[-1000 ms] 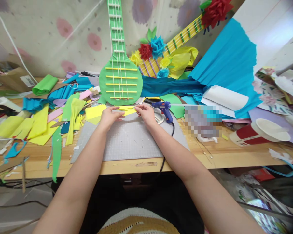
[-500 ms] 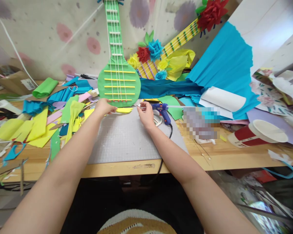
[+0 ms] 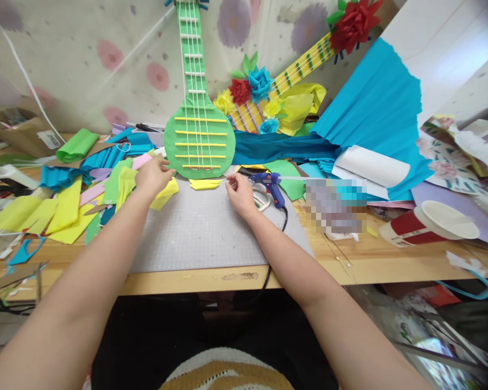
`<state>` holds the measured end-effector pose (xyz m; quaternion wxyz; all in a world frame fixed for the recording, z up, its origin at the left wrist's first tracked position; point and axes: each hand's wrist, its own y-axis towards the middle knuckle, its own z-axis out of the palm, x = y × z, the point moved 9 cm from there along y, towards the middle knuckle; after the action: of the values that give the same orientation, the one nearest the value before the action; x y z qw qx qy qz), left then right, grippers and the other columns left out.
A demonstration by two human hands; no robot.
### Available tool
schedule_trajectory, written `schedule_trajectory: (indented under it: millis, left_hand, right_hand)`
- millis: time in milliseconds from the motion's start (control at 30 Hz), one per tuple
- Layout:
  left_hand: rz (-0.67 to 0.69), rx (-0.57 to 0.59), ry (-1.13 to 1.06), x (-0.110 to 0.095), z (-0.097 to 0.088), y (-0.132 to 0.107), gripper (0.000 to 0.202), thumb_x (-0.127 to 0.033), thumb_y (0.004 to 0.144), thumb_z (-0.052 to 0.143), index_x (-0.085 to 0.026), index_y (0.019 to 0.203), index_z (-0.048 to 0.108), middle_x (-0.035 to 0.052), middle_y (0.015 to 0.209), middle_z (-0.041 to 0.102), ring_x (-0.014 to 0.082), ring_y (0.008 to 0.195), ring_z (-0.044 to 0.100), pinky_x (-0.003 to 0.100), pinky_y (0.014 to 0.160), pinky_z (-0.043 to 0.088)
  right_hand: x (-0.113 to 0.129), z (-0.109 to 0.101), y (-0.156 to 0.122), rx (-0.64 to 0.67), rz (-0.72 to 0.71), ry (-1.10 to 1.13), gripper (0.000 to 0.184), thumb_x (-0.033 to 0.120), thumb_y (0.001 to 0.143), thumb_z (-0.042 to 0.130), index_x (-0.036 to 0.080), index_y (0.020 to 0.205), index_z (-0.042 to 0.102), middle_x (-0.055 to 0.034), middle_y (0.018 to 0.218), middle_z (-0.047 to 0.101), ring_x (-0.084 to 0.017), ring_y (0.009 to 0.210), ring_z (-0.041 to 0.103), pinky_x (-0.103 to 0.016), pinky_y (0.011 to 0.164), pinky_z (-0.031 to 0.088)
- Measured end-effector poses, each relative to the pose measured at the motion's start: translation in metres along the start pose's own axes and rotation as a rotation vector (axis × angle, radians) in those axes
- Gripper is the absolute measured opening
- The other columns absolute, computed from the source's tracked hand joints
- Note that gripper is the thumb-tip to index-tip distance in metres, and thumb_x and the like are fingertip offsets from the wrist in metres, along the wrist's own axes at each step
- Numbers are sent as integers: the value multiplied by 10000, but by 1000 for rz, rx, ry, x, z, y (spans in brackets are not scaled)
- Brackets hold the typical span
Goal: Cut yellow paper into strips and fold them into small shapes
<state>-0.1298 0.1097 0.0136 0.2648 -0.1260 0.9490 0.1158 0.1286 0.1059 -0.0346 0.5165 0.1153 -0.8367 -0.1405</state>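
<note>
A green paper lute [image 3: 199, 142] with white strings and yellow bars leans upright against the wall. My left hand [image 3: 153, 176] is over the paper scraps left of its round body, fingers loosely stretched, nothing visible in them. Just under that hand lies a yellow paper piece [image 3: 165, 195]. A folded yellow paper strip [image 3: 205, 184] rests on the grey cutting mat [image 3: 195, 233] below the lute. My right hand [image 3: 241, 195] hovers over the mat with thumb and fingers pinched together; whatever they hold is too small to make out. Beside it lies a blue glue gun [image 3: 270, 187].
Colourful paper scraps [image 3: 65, 211] cover the left of the table. A yellow paper guitar [image 3: 284, 81] with paper flowers leans behind. Blue crepe paper [image 3: 374, 92] spreads at the right, near a red and white paper cup [image 3: 427, 223]. The glue gun's black cord [image 3: 285, 219] hangs over the table's edge.
My left hand has moved left, away from the yellow strip, which now lies uncovered on the mat. My right hand has sunk slightly and stays beside the glue gun.
</note>
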Motion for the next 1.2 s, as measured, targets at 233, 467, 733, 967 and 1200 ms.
schedule_trajectory:
  millis: [233,467,733,967,1200]
  left_hand:
    - [128,138,308,36,-5,-20,327,-399,682,598,-212,943,663,63,1010,679,282,986,591,378,843,442]
    - [373,158,406,28,15,-48,395,-477,710,556,-177,951,649,102,1082,642,274,1081,536,355,902,409]
    - [243,41,471,31,11,-56,309,-296,768,458,-216,1005,638,101,1001,678,280,949,602,348,719,442]
    - [186,41,390,21,8,-58,353,-437,744,523,-202,989,621,100,1046,661,282,1002,571,345,733,446]
    - [271,51,593,15,25,-60,255,-289,787,430,-179,824,658,126,974,652,281,972,565,341,683,432]
  right_hand:
    - [2,8,-2,89,-11,-84,110,212,751,511,186,843,565,-6,729,541,-142,687,487,-274,681,383]
    - [5,14,-6,141,-28,-112,91,197,754,504,191,818,568,-7,717,547,-146,694,496,-268,656,367]
    - [7,13,-7,122,-60,-109,99,191,748,499,194,806,578,-7,721,559,-143,685,500,-265,650,369]
    - [7,12,-6,122,-61,-111,100,196,753,498,190,808,581,-15,733,566,-148,703,506,-267,654,374]
    - [8,11,-7,115,-57,-110,99,193,751,498,194,805,580,-11,731,562,-141,675,501,-267,651,380]
